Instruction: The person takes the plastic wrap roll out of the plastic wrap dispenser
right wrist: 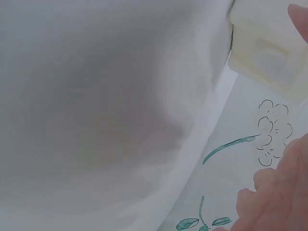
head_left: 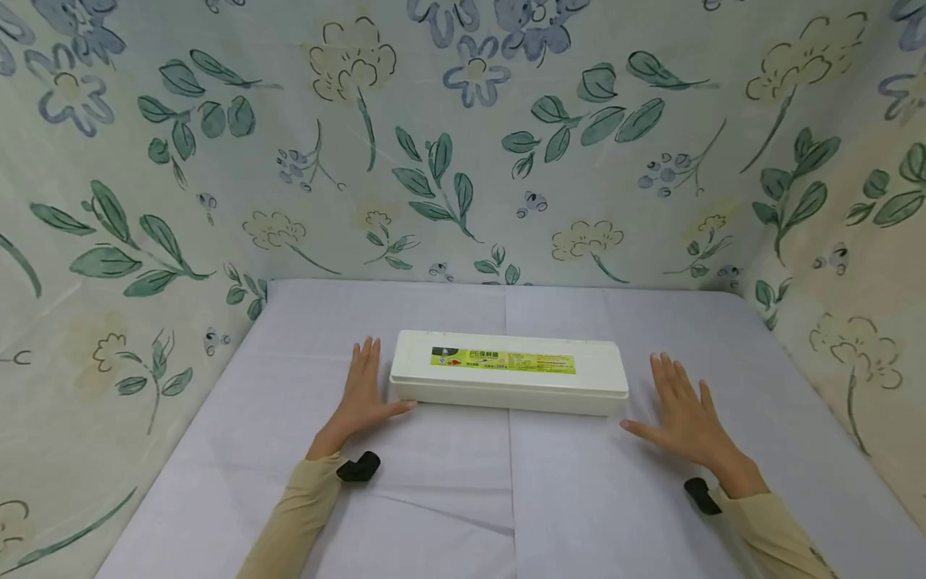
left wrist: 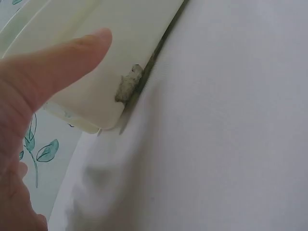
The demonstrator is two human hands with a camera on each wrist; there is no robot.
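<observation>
A long white plastic box lies across the middle of the table, a green and yellow label with printed characters on its top. My left hand is at the box's left end, fingers straight and pointing away, thumb stretched along the near lower edge. In the left wrist view that thumb overlaps the side of the box, where a grey, rough patch shows near the bottom edge. Off the right end, my right hand is spread with straight fingers, its thumb pointing at the box corner. Neither hand grips anything.
A white cloth with a seam down its middle covers the table. Floral-printed fabric hangs behind the table and along both sides. Each wrist carries a small black camera, one on the left and one on the right.
</observation>
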